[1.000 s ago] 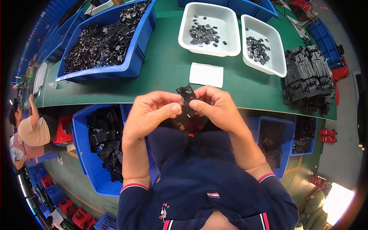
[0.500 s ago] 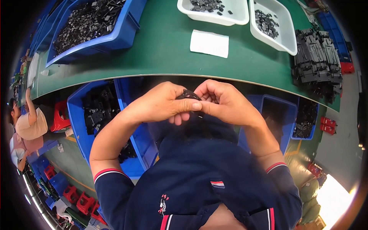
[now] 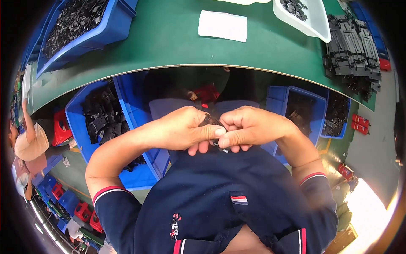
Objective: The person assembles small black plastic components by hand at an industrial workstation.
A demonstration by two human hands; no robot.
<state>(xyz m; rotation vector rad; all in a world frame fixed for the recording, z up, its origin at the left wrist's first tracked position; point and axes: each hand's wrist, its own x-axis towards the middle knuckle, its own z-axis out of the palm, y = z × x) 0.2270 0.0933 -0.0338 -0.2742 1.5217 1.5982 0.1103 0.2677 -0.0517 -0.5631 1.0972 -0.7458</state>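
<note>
Close in front of my chest, both hands meet on a small black plastic part (image 3: pixel 210 120). My left hand (image 3: pixel 190 129) is closed around it, thumb pressed along its near side. The fingers of my right hand (image 3: pixel 249 129) pinch its right end, thumb tip beside the left thumb. Much of the part is hidden by my fingers; small bright spots show at its lower edge. Below the bench edge on the left is a blue bin (image 3: pixel 74 111) with black plastic parts (image 3: pixel 103 114) in it.
On the green bench (image 3: pixel 169 51) are a white sheet (image 3: pixel 223 26), a blue tub (image 3: pixel 114 29) of small black pieces, a white tray (image 3: pixel 317 25) and a stack of black frames (image 3: pixel 353 51). More blue bins (image 3: pixel 275 99) stand under it at right. Another person (image 3: pixel 31 139) is at far left.
The view has shifted, so the bench sits higher in the picture. My hands are lower and nearer my chest, and my right thumb and fingers have closed further onto the black part.
</note>
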